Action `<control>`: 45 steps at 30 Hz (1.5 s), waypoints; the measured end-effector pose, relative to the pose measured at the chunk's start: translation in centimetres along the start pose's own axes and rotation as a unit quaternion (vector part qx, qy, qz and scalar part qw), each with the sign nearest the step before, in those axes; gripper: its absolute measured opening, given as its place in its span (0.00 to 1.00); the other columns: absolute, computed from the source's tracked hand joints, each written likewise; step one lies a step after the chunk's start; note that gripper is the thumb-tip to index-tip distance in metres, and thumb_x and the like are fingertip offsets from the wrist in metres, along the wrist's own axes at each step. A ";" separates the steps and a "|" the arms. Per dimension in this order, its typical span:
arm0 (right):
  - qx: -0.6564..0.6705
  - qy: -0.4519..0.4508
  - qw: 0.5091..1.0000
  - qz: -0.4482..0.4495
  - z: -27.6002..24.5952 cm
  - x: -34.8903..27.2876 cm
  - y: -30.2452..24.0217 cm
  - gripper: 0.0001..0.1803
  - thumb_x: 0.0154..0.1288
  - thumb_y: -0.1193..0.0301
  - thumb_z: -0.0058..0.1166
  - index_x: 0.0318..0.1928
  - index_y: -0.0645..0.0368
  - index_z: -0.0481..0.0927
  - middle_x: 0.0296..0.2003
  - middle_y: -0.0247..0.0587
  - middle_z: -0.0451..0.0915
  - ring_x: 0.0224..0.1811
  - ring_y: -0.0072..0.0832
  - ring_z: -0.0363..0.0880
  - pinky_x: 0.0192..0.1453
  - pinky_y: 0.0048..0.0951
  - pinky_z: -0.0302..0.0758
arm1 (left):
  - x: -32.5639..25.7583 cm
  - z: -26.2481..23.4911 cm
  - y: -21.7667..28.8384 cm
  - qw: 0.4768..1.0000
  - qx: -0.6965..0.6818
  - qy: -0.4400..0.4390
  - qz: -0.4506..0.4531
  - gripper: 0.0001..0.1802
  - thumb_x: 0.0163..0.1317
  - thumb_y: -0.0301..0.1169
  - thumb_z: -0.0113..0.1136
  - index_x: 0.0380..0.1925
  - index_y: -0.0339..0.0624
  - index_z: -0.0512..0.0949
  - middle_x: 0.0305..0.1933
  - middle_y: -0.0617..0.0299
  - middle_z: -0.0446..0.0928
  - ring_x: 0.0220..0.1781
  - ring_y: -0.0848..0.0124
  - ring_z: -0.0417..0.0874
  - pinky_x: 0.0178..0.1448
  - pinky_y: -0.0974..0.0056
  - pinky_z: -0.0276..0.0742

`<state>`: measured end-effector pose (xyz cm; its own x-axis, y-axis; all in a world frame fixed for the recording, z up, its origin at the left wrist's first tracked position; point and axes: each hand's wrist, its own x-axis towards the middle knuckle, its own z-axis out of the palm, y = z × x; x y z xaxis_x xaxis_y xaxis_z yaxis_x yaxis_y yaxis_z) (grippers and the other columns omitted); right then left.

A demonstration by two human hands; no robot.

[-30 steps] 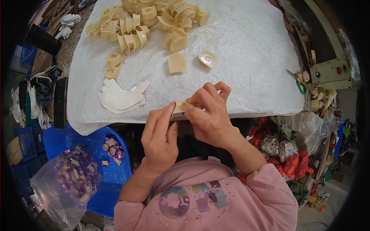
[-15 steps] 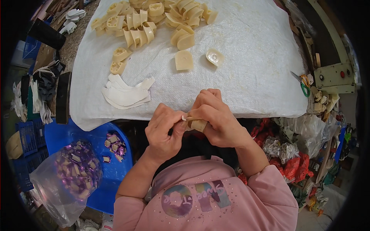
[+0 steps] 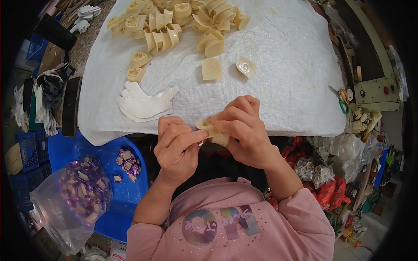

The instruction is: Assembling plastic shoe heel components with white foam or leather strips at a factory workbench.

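Note:
Just off the front edge of the cloth-covered table, my right hand point(image 3: 246, 130) grips a cream molded plastic piece point(image 3: 220, 137), its fingers wrapped round the far side. My left hand point(image 3: 176, 145) is closed in a pinch right beside it, a fingertip at the piece's left end. A tiny whitish bit shows near that thumb, too small to name. Beyond my hands lie a stack of thin white curved sheets point(image 3: 146, 104), two separate cream pieces, one squarish point(image 3: 211, 69) and one rounded point(image 3: 246, 68), and a heap of similar cream pieces point(image 3: 163, 39).
White woven cloth point(image 3: 287, 87) covers the table. Green-handled scissors point(image 3: 344, 104) lie at its right edge. At lower left, a blue tub point(image 3: 124, 195) holds a clear bag of purple-wrapped pieces point(image 3: 87, 187) and several loose ones. Red and clear plastic bags point(image 3: 333, 191) crowd the right side.
My left hand has shifted slightly left and down. The cream piece has turned, so more of its pale end faces up between my hands.

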<state>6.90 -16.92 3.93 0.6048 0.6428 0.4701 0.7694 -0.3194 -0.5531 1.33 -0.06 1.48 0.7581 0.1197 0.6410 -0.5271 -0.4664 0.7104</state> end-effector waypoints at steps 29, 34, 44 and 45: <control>0.382 0.121 0.871 0.283 2.2 -3.3 -3.3 0.16 0.69 0.69 0.41 0.49 0.67 0.75 0.36 0.43 0.81 0.33 0.25 0.81 0.34 0.25 0.74 | 0.1 0.3 1.9 0.984 0.111 -0.095 0.104 0.10 0.42 0.16 0.58 0.28 0.32 0.75 0.31 0.52 0.72 0.28 0.61 0.73 0.27 0.62 0.68; 0.269 0.057 0.929 0.249 1.6 -2.9 -2.2 0.14 0.69 0.69 0.42 0.47 0.65 0.75 0.35 0.43 0.80 0.30 0.26 0.80 0.32 0.26 0.76 | 0.3 0.4 1.2 0.984 0.112 -0.106 0.084 0.11 0.41 0.15 0.59 0.28 0.33 0.74 0.32 0.53 0.72 0.27 0.62 0.71 0.26 0.62 0.66; 0.547 -0.061 0.786 0.281 -0.6 -1.7 1.2 0.24 0.50 0.75 0.67 0.49 0.65 0.75 0.42 0.42 0.78 0.42 0.28 0.80 0.51 0.31 0.78 | -0.2 0.1 1.0 0.979 -0.159 -0.129 0.004 0.12 0.42 0.09 0.58 0.24 0.33 0.69 0.39 0.50 0.76 0.39 0.58 0.81 0.38 0.63 0.77; 0.547 -0.060 0.785 0.283 -0.6 -1.5 1.2 0.24 0.50 0.75 0.67 0.49 0.65 0.75 0.42 0.42 0.78 0.42 0.28 0.80 0.51 0.31 0.78 | -0.2 0.0 0.9 0.979 -0.136 -0.144 0.042 0.12 0.43 0.08 0.57 0.24 0.33 0.69 0.39 0.49 0.76 0.39 0.58 0.81 0.37 0.64 0.76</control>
<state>7.05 -18.68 2.98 0.7121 0.6956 -0.0951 -0.2924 0.1707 -0.9409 0.70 -0.55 2.00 0.7644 -0.1793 0.6193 -0.6447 -0.2087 0.7354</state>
